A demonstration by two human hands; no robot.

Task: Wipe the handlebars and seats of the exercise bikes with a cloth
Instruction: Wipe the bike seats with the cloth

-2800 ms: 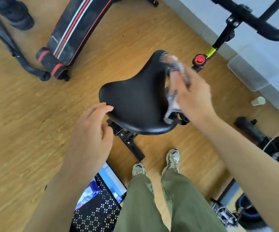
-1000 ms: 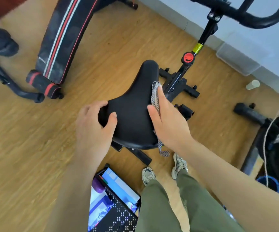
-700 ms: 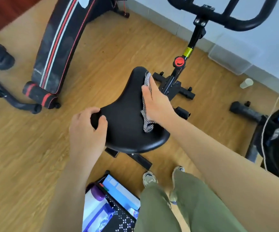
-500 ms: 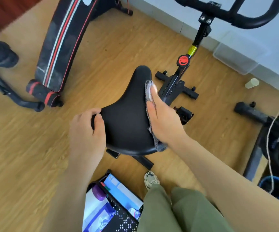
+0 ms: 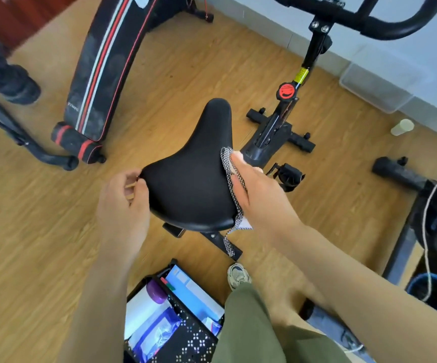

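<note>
Seat (image 5: 195, 179) of the exercise bike: black, wide end toward the person, narrow nose pointing away, standing above the wooden floor (image 5: 41, 218). Right hand (image 5: 259, 195) lies flat along the seat's right edge, pressing a checked cloth (image 5: 232, 179) against it; the cloth's lower corner hangs past the rear rim. Left hand (image 5: 123, 203) is at the seat's left rear corner, fingers curled loosely, thumb and fingertips touching the edge, holding nothing else. Handlebars (image 5: 369, 20) sit ahead at upper right, untouched. An open bag (image 5: 175, 318) lies on the floor below the seat.
</note>
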